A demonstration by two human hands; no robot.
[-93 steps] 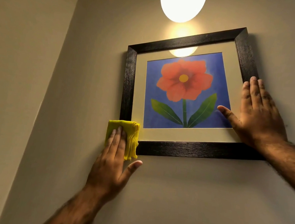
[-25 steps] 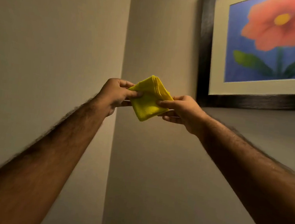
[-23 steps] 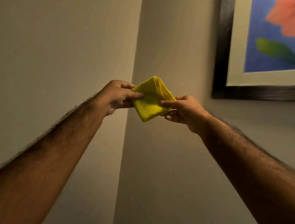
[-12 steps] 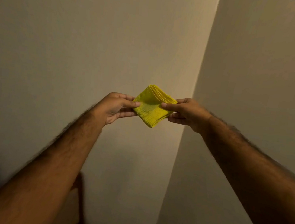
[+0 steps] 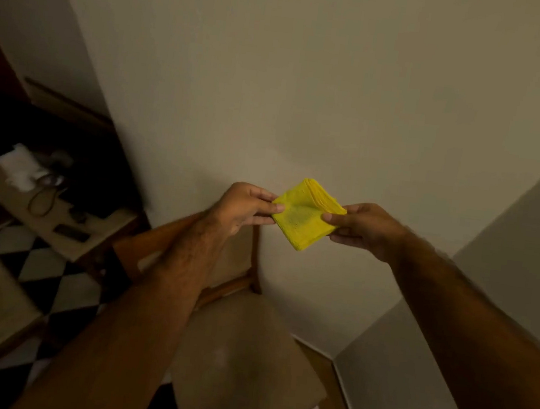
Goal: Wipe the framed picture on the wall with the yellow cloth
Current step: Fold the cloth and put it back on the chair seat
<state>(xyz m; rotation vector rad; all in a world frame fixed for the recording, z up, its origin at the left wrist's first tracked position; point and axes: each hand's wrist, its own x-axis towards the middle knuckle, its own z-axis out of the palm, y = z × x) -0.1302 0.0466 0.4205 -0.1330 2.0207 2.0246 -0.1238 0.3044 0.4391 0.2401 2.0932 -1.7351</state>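
Observation:
A folded yellow cloth [image 5: 304,218] hangs in the air in front of a plain wall, held as a diamond by two opposite corners. My left hand [image 5: 244,208] pinches its left corner between thumb and fingers. My right hand [image 5: 360,226] pinches its right corner the same way. Several folded layers show along the cloth's upper right edge. The framed picture is out of view.
A wooden chair [image 5: 245,353] with a beige seat stands below my arms, against the wall. At the left a low table [image 5: 49,212] carries a cable, white paper and small dark items. The floor [image 5: 48,280] is black-and-white checkered. A room corner [image 5: 457,259] runs down at the right.
The view has swung down and left, away from the picture, bringing the chair, table and floor into sight. Both hands have kept hold of the cloth's corners.

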